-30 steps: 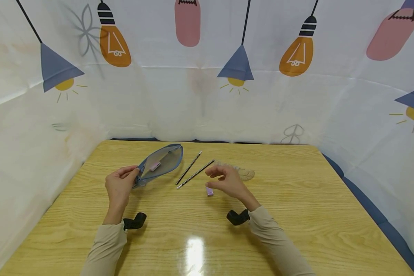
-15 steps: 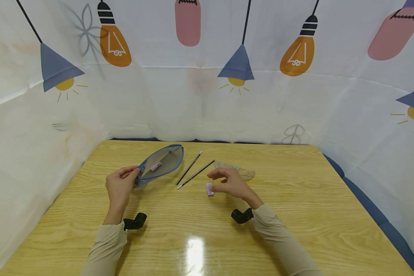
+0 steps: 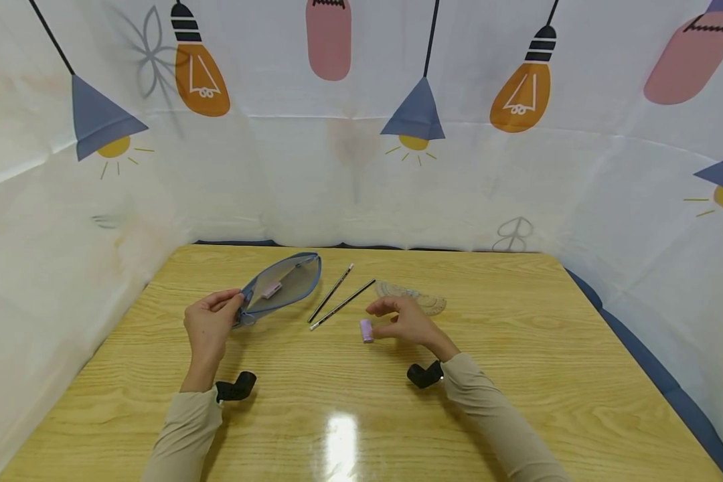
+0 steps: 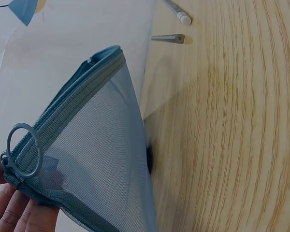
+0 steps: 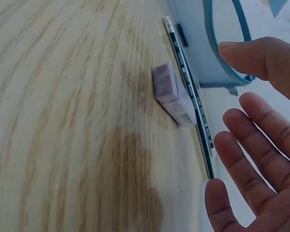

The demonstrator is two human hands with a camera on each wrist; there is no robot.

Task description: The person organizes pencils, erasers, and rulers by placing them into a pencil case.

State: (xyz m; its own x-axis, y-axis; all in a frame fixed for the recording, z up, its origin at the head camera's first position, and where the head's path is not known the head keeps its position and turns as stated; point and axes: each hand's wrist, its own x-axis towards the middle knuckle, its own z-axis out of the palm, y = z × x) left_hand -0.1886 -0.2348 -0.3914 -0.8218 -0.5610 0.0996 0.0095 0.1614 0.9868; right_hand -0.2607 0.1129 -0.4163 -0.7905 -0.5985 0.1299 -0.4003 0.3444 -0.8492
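Note:
At its near left corner, a blue mesh zip pouch (image 3: 289,284) is pinched between the thumb and fingers of my left hand (image 3: 207,328). Its mouth gapes, and a small pinkish block (image 3: 272,290) shows inside. The left wrist view has the zip's ring (image 4: 25,150) beside the fingertips. On the table lies a lilac eraser (image 3: 366,331), seen in the right wrist view as a boxy block with a printed sleeve. Just to its right hovers my right hand (image 3: 410,321), thumb and fingers spread apart, with nothing between them.
Two dark pencils (image 3: 342,304) with white ends lie between the pouch and the right hand. Behind that hand is a clear protractor (image 3: 422,301), partly covered by it. A patterned cloth (image 3: 349,187) hangs past the far edge of the wooden table (image 3: 313,402).
My right hand has shifted slightly right, uncovering more of the lilac eraser, which stays where it was. The left hand and the pouch hold still.

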